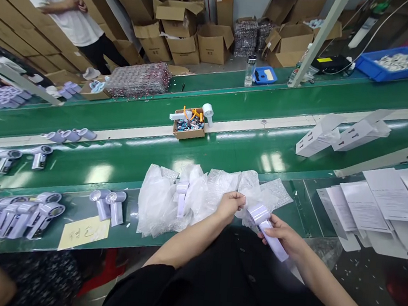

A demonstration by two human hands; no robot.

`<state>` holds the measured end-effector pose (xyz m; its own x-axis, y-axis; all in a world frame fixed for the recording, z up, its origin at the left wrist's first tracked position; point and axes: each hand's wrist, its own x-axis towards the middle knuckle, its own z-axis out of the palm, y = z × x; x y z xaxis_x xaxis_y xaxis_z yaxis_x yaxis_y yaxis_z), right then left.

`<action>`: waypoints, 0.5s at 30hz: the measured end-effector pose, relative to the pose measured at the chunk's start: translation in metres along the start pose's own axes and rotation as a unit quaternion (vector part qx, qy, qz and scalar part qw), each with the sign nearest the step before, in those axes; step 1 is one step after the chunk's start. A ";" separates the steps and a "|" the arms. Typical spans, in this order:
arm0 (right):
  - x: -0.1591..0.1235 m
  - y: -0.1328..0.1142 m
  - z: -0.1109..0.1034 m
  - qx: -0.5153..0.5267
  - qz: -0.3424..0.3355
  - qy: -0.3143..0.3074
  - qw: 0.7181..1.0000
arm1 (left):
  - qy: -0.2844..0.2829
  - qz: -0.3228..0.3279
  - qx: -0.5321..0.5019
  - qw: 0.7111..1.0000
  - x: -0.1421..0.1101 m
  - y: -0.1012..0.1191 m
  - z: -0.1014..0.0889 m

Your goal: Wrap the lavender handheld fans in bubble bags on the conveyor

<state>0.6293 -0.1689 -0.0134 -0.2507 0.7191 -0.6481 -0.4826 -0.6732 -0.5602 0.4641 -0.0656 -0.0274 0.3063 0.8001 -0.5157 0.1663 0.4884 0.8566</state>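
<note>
My right hand (284, 235) is closed round the handle of a lilac hand-held fan (264, 221), whose round head points up and left. My left hand (231, 203) pinches the edge of a clear bubble-wrap bag (257, 188) right beside the fan's head. A heap of such bags (172, 200) lies on the green bench in front of me, with another lilac fan (181, 196) resting in it.
Two lilac fans (110, 204) stand left of the heap, several more (19, 214) lie further left beside a yellow note (84, 232). Paper sheets (373, 199) lie right. White cartons (343, 133) and a small parts box (189, 123) sit on the green belt. A person stands far left.
</note>
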 end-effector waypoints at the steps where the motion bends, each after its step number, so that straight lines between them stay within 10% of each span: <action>1: -0.001 0.001 -0.001 -0.011 0.006 0.010 1.000 | 0.008 0.049 0.019 0.999 -0.002 0.000 0.000; 3: -0.003 0.002 -0.001 -0.018 0.014 0.028 0.999 | -0.027 0.214 0.115 0.970 -0.008 0.001 -0.001; 7: -0.011 -0.004 0.009 0.017 -0.007 0.069 0.997 | -0.083 0.490 0.351 0.793 -0.024 0.001 -0.011; 10: -0.018 -0.010 0.021 0.040 -0.010 0.111 0.993 | -0.089 0.523 0.424 0.734 -0.027 -0.002 -0.018; 15: -0.027 -0.018 0.035 0.090 -0.028 0.180 0.979 | -0.095 0.458 0.481 0.741 -0.015 0.004 -0.013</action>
<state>0.6152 -0.1699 0.0319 0.0772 0.6243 -0.7774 -0.6351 -0.5702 -0.5211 0.4477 -0.0712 -0.0164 0.8154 0.5344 0.2227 0.3709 -0.7775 0.5079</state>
